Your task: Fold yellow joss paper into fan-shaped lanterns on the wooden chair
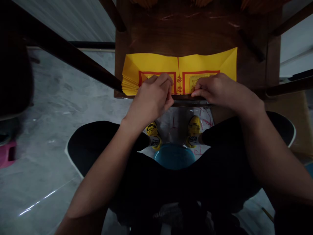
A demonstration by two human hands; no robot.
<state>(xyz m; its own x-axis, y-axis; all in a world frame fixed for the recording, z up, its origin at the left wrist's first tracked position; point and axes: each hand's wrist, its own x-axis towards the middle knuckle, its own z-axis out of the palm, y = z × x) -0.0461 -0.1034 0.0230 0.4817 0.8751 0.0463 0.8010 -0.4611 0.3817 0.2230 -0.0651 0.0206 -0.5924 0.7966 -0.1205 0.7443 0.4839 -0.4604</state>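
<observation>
A stack of yellow joss paper [156,62] with red printed frames and characters lies at the front edge of the brown wooden surface. Its left end is fanned into several layers. My left hand [156,93] is closed at the near edge of the paper, left of the middle, its fingers curled and the fingertips partly hidden. My right hand [212,88] pinches the near edge of the top sheet over the right printed frame, thumb below and fingers above. The far right corner of the paper stands up a little.
The wooden seat [195,32] carries orange folded bundles [146,2] at its far side. Dark wooden bars flank it. Below are yellow shoes [194,125], a blue basin [174,157] and scattered red strings on the grey floor. A pink stool [7,155] is at far left.
</observation>
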